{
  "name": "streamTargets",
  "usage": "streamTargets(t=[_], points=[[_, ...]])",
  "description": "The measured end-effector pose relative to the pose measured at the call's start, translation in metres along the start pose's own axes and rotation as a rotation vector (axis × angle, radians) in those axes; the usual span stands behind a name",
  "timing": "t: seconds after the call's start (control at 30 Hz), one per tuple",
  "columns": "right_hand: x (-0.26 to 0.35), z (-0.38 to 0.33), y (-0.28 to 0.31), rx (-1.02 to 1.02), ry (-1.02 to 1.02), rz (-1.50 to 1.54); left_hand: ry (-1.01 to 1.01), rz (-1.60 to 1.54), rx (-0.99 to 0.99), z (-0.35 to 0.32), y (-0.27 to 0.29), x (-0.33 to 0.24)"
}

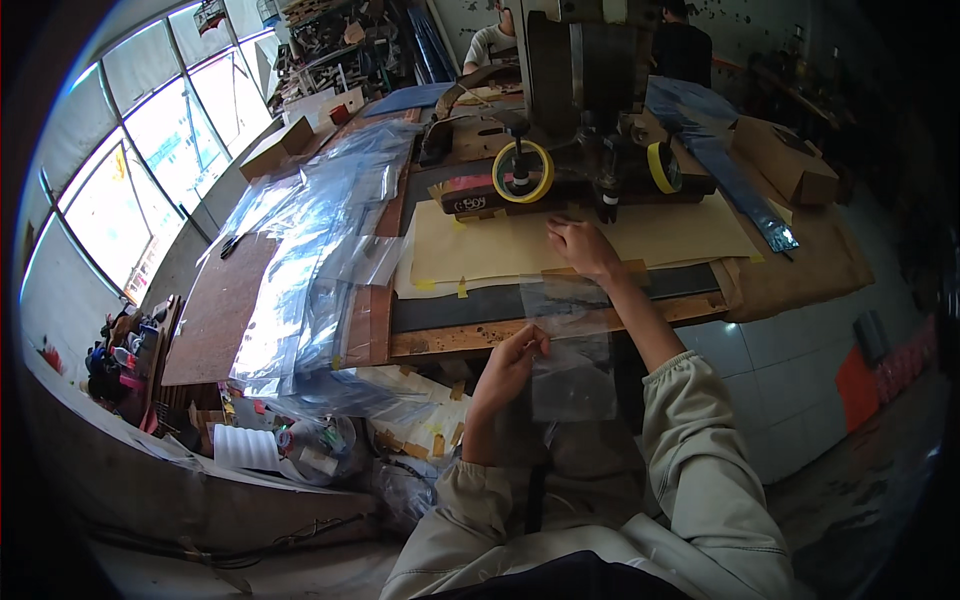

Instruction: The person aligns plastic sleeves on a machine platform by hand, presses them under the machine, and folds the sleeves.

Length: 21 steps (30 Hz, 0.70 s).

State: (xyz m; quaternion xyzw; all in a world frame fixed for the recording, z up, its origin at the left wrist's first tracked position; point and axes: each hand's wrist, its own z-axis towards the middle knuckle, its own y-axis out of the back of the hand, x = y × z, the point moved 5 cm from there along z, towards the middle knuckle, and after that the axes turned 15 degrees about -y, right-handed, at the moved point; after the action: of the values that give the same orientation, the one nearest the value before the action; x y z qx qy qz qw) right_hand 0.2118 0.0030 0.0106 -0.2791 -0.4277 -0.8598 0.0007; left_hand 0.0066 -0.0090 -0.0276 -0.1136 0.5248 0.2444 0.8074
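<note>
Clear plastic is what both hands are occupied with: a thin transparent bag [572, 345] hangs over the front edge of the table [450, 340], its upper part lying on the dark strip of the work surface and its lower part dangling toward the lap. The left hand [512, 362] is closed on the bag's left edge, pinching it between thumb and fingers just below the table edge. The right hand [582, 247] is laid palm down farther in, fingers bent, pressing on the top end of the bag where it meets a beige sheet [560, 240]; whether anything is gripped beneath it cannot be told. Both forearms are covered by pale sleeves.

Just beyond the right hand a dark machine [575, 110] stands on the table, with 2 yellow tape rolls mounted on it: 1 roll [522, 171] at its left front, another roll [662, 166] at its right. Small yellow tape tabs are stuck along the beige sheet's edges.

To the left, a loose heap of clear bags [310, 250] is spread over the table, beside a brown board [218, 310]. Cardboard boxes [790, 160] are seen at the far right. 2 other people [680, 45] are visible behind the machine, well apart from the hands. Large windows [150, 150] fill the left side.
</note>
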Motion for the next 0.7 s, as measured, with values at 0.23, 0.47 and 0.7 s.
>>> streamTargets(t=[0.23, 0.47, 0.7], points=[[0.004, 0.002, 0.009, -0.040, 0.042, 0.070, -0.059, 0.034, -0.016, 0.004, 0.000, 0.003], [0.009, 0.001, 0.011, -0.047, 0.108, 0.063, 0.020, 0.011, -0.031, 0.001, -0.001, 0.007], [0.008, -0.001, 0.011, -0.033, 0.119, 0.078, -0.052, 0.029, -0.082, 0.002, -0.001, 0.009]])
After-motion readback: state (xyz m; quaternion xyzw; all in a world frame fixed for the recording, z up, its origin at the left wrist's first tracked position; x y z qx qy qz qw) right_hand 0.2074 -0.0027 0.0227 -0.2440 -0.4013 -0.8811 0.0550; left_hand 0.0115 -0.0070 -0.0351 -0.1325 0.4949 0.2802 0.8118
